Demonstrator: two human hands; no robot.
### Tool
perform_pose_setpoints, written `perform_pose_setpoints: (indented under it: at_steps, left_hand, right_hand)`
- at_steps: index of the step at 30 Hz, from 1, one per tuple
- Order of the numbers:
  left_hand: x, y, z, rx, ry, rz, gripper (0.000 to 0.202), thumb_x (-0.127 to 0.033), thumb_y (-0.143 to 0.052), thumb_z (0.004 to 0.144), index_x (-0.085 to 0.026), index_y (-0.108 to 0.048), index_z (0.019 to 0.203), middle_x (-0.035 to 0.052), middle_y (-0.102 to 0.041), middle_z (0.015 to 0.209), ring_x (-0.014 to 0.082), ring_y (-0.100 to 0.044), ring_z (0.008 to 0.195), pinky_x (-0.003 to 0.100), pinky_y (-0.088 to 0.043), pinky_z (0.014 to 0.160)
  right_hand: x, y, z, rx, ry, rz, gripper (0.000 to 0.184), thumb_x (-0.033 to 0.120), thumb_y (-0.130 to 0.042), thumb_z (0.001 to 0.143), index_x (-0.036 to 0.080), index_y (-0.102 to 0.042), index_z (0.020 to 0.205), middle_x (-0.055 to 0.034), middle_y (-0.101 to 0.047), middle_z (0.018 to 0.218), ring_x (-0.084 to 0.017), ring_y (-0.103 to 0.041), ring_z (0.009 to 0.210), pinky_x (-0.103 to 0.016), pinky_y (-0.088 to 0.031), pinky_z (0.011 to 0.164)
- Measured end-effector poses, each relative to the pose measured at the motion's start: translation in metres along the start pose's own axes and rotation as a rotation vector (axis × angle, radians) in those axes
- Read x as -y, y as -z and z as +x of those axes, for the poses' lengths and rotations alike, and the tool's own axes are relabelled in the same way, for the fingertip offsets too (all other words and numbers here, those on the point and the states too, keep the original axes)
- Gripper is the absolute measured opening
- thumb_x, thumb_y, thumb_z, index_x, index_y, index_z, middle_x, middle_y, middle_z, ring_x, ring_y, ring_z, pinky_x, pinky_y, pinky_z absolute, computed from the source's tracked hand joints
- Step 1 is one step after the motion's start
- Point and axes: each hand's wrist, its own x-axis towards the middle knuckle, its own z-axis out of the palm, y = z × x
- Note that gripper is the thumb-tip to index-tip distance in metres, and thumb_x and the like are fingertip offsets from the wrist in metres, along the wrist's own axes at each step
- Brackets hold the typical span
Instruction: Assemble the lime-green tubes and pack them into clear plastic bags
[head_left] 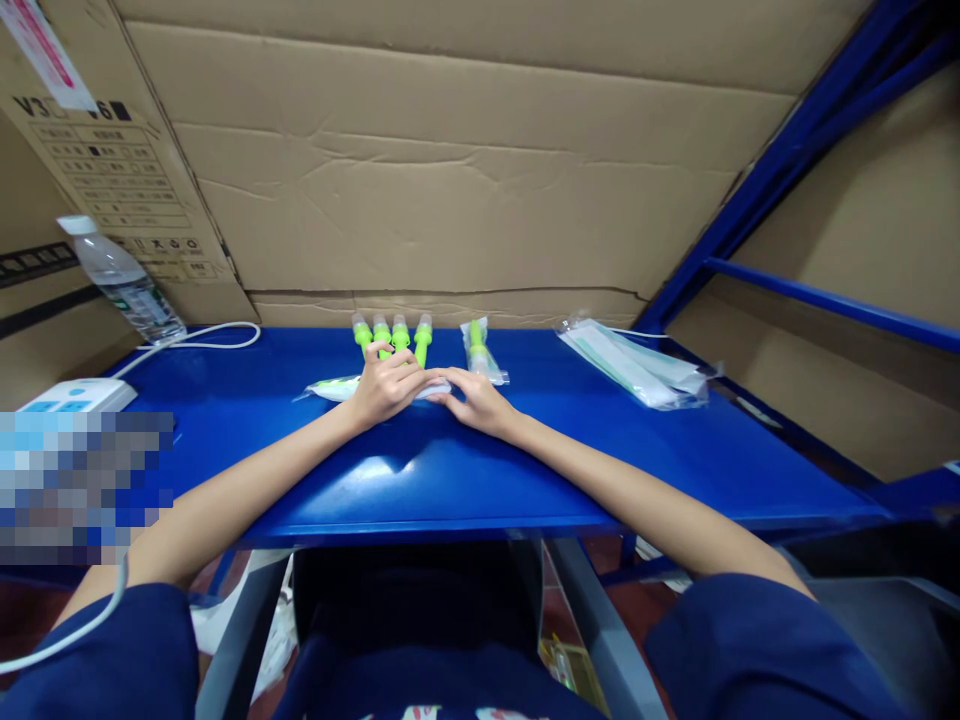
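Observation:
A white-and-green item in a clear plastic packet (334, 389) lies low over the blue table, mostly covered by my hands. My left hand (391, 386) is closed over its middle, index finger raised and bent. At the other end, my right hand (480, 402) pinches a white part (436, 389) between thumb and fingers. Whether this white part belongs to the same packet is hidden by my left fingers. Just beyond stand several bright green whistle-like pieces with clear caps (424, 340), in a row. A similar green piece in a clear bag (478, 350) lies beyond my right hand.
Flat plastic packets (637, 365) lie at the right on the blue table (450, 490). At the left are a water bottle (127, 285), a white cable (225, 335) and a white power strip (82, 395). Cardboard (465, 200) walls the back; a blue frame (750, 210) rises at right.

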Motion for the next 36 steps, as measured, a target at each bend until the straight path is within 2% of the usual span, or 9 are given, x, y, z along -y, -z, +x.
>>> perform_pose_setpoints:
  at_steps: [4,9,13,16,19,23,29,36]
  left_hand:
    - [0.002,-0.003,-0.001,0.004,-0.012,-0.002,0.029,-0.034,-0.048,0.104,-0.027,-0.076,0.099,0.0014,-0.075,0.077,0.0172,-0.064,0.077,0.046,-0.027,0.094]
    - [0.004,-0.005,-0.003,0.013,-0.032,0.006,0.027,-0.036,-0.049,0.103,-0.029,-0.075,0.106,0.0013,-0.077,0.081,0.0185,-0.065,0.080,0.047,-0.028,0.094]
    - [0.004,-0.003,-0.003,0.026,-0.044,-0.016,0.027,-0.034,-0.050,0.103,-0.030,-0.074,0.112,0.0017,-0.077,0.086,0.0192,-0.065,0.084,0.046,-0.025,0.098]
    - [0.003,0.000,-0.002,0.013,-0.018,0.000,0.031,-0.041,-0.051,0.102,-0.027,-0.071,0.121,0.0032,-0.077,0.087,0.0190,-0.066,0.084,0.045,-0.025,0.101]
    - [0.002,0.002,0.000,0.017,-0.040,0.005,0.030,-0.046,-0.053,0.100,-0.028,-0.074,0.113,0.0021,-0.077,0.087,0.0184,-0.065,0.084,0.045,-0.023,0.103]
    - [0.002,0.002,0.002,0.026,-0.070,-0.016,0.028,-0.037,-0.049,0.103,-0.028,-0.075,0.098,-0.0006,-0.076,0.080,0.0169,-0.065,0.081,0.045,-0.022,0.101]
    - [-0.003,0.004,0.003,0.050,-0.085,-0.052,0.032,-0.029,-0.045,0.104,-0.021,-0.070,0.086,0.0009,-0.072,0.076,0.0173,-0.066,0.080,0.043,-0.024,0.100]
    - [-0.003,0.015,0.008,0.137,-0.111,-0.023,0.035,-0.036,-0.041,0.105,-0.025,-0.073,0.098,0.0019,-0.074,0.084,0.0197,-0.067,0.086,0.045,-0.025,0.099]
  right_hand:
    - [0.000,-0.002,0.000,0.012,-0.055,0.048,0.031,0.033,-0.061,0.095,0.018,-0.068,0.121,-0.0121,-0.073,0.118,-0.027,-0.069,0.108,-0.042,-0.054,0.096]
    - [-0.001,-0.003,0.001,0.083,-0.077,0.079,0.041,0.038,-0.066,0.092,0.016,-0.063,0.126,-0.0117,-0.074,0.113,-0.025,-0.071,0.097,-0.037,-0.057,0.086]
    - [-0.003,-0.005,0.000,0.062,-0.055,0.077,0.032,0.034,-0.058,0.097,0.017,-0.065,0.124,-0.0123,-0.073,0.115,-0.026,-0.070,0.103,-0.039,-0.056,0.091]
    - [-0.004,-0.004,0.000,0.047,0.002,0.070,0.032,0.032,-0.055,0.098,0.016,-0.063,0.126,-0.0134,-0.072,0.115,-0.026,-0.069,0.105,-0.041,-0.056,0.093]
    - [-0.007,-0.004,-0.001,0.048,0.055,0.060,0.032,0.031,-0.050,0.100,0.016,-0.061,0.127,-0.0138,-0.070,0.116,-0.025,-0.068,0.108,-0.042,-0.056,0.094]
    - [-0.007,-0.007,-0.001,0.052,0.065,0.049,0.034,0.033,-0.048,0.102,0.016,-0.056,0.130,-0.0154,-0.067,0.122,-0.026,-0.065,0.113,-0.045,-0.054,0.099]
    - [-0.004,-0.009,-0.003,0.039,0.116,0.037,0.031,0.034,-0.041,0.105,0.015,-0.054,0.125,-0.0142,-0.067,0.108,-0.024,-0.066,0.102,-0.041,-0.056,0.092]
    - [-0.001,-0.004,-0.003,0.018,0.178,-0.001,0.033,0.034,-0.040,0.105,0.014,-0.052,0.129,-0.0137,-0.065,0.105,-0.024,-0.065,0.099,-0.041,-0.057,0.090]
